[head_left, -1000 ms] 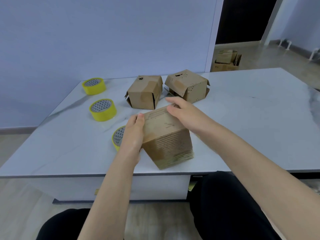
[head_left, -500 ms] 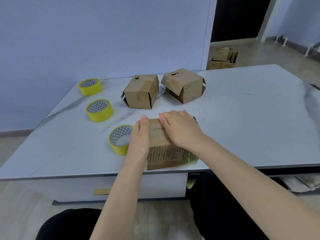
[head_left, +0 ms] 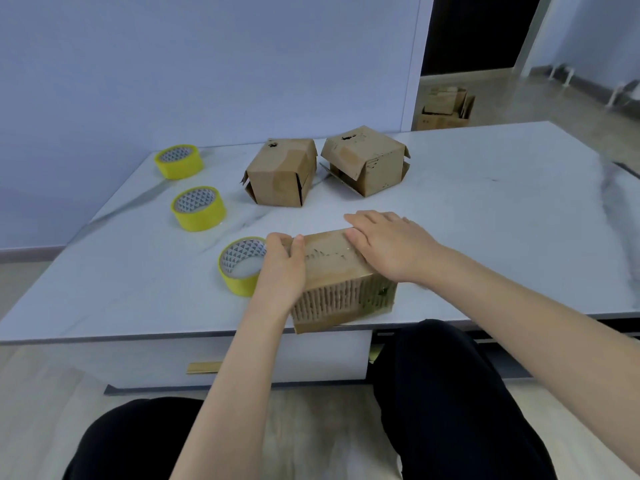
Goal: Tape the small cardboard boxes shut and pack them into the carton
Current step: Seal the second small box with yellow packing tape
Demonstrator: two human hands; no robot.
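A small worn cardboard box (head_left: 337, 292) sits at the table's near edge, its front face torn to bare corrugation. My left hand (head_left: 282, 271) grips its left side, thumb over the top edge. My right hand (head_left: 388, 245) lies flat on the box's top with fingers straight. Two more small boxes stand farther back, one (head_left: 280, 173) at centre and one (head_left: 367, 161) to its right, both with loose flaps. A yellow tape roll (head_left: 239, 266) lies right beside my left hand.
Two other yellow tape rolls (head_left: 198, 208) (head_left: 178, 161) lie on the white marble table (head_left: 502, 237) at the left. A carton with boxes (head_left: 445, 109) stands on the floor beyond the doorway. My knees are under the table's front edge.
The box was tilted on a corner and has been set down flat. My right hand moved across its top towards the right, and my left hand shifted to grip the left side.
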